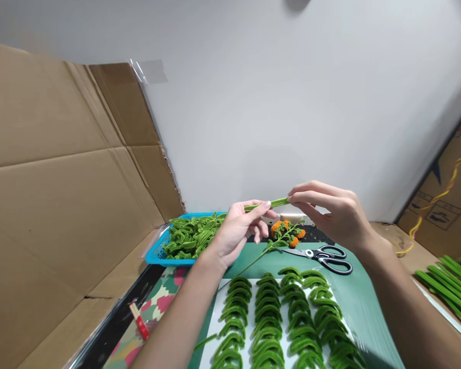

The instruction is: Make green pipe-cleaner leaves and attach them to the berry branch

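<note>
Above the table, a short green strip of pipe cleaners [278, 202] is stretched between my two hands. My left hand [236, 229] pinches its left part between thumb and forefinger, the other fingers loosely curled. At its right end, the fingertips of my right hand [336, 212] are closed on it. Below lie rows of curved green pipe-cleaner pieces [269, 318] on a white sheet [215, 312]. Black-handled scissors [317, 255] rest behind the sheet, beside a pipe-cleaner stem with orange flowers [282, 238].
A blue basket [153, 251] heaped with green pipe-cleaner pieces [194, 236] stands at the left. Long green pipe cleaners [449, 289] lie at the right edge. Cardboard panels [61, 205] flank the left side. A red-and-cream stick-like item [139, 322] is near my left forearm.
</note>
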The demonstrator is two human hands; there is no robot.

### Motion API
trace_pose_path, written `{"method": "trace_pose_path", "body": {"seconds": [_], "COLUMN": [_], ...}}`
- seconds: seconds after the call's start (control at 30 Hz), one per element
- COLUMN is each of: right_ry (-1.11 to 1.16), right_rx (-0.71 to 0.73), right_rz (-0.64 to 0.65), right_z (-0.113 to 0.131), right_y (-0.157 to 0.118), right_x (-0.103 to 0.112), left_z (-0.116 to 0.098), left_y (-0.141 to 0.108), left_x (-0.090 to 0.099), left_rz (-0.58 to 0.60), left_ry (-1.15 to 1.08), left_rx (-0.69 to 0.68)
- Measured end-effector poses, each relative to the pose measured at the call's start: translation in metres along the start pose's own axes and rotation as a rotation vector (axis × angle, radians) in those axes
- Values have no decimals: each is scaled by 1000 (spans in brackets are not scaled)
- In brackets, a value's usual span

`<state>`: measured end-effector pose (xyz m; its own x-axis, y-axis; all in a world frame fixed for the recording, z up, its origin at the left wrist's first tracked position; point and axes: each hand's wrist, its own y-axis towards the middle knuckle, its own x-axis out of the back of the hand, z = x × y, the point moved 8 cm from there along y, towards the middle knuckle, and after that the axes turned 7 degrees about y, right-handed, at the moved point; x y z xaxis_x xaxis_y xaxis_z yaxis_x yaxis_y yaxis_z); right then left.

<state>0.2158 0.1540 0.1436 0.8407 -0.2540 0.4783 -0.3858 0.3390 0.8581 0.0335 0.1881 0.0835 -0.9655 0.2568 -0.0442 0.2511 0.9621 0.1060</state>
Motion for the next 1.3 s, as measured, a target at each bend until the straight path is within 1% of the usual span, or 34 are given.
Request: {"method": "trace_pose_path", "body": {"seconds": [0.13,0.23,0.43,0.6,0.67,0.77,0.83,0.93,1.0,1.07,1.17,1.3], "right_ry": [18,47,151,288,290,225,191,118,12,-115,-242,-245], "right_rx": [-39,-82,-236,-386,-384,-362,-325,-202,-123,-78,-74,-128], "right_rz": [-11,-47,-184,-317,-362,-435,-443,-356,-278,-189,-46,155], "right_z": [-3,-6,-8,-19,-21,-20,-18,-10,-4,-1,-1,-3], "right_y": [0,0,1,-4,-6,-9,-9,-4,-1,2,4,3], "right_x": [1,3,9,8,10,16,17,11,4,-5,-19,-34], "left_z": [0,-1,-7,-11,-11,-9,-8,-7,-7,-8,-9,-11], "left_y": [-1,-2,-4,-6,-6,-5,-5,-4,-3,-3,-3,0], "left_x": [-1,-2,-8,-14,-14,-11,-7,-4,-3,-3,-2,0], "left_rz": [25,37,21,-2,0,-2,-10,-35,-50,-70,-107,-154], "left_ry": [-22,-19,0,-36,-47,-45,-48,-48,-32,-10,37,161], "left_rx": [9,-9,-58,-87,-74,-39,-20,-29,-48,-77,-122,-181]}}
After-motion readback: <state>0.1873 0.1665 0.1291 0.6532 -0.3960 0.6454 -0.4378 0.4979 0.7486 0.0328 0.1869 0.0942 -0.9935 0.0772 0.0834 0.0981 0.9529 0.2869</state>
